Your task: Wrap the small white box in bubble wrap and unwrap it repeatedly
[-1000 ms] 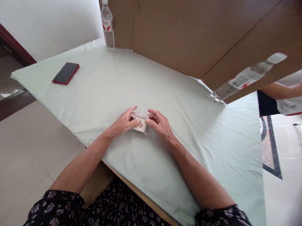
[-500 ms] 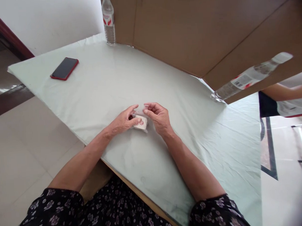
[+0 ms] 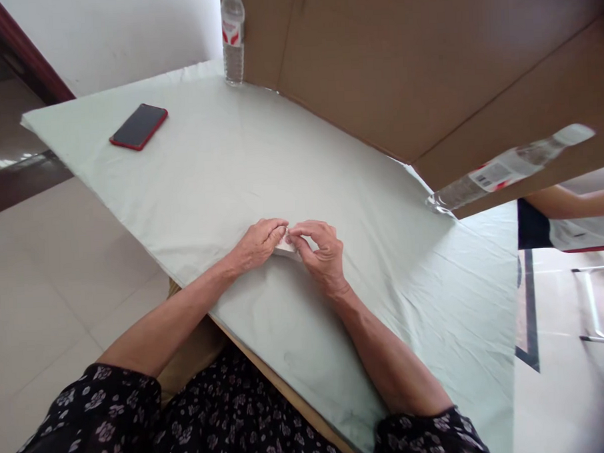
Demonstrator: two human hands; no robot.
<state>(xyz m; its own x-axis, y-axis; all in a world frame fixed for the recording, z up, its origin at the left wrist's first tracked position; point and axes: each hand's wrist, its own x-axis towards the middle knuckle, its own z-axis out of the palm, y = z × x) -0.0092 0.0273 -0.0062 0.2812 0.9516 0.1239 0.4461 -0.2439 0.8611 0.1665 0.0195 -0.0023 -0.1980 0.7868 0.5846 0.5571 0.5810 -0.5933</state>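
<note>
My left hand and my right hand meet over a small pale packet lying on the pale green tablecloth. Both hands have their fingers curled and pinched on the packet, which is mostly hidden under them. The packet looks like a small white block with a pinkish print inside clear wrapping. Both forearms rest on the cloth near the table's front edge.
A red-cased phone lies at the far left of the table. One water bottle stands at the back beside a brown cardboard screen. Another bottle props the screen at the right. Another person's arm shows behind it.
My hands have closed together and pressed down over the packet, which showed more between the fingers before. The view has shifted slightly to the left.
</note>
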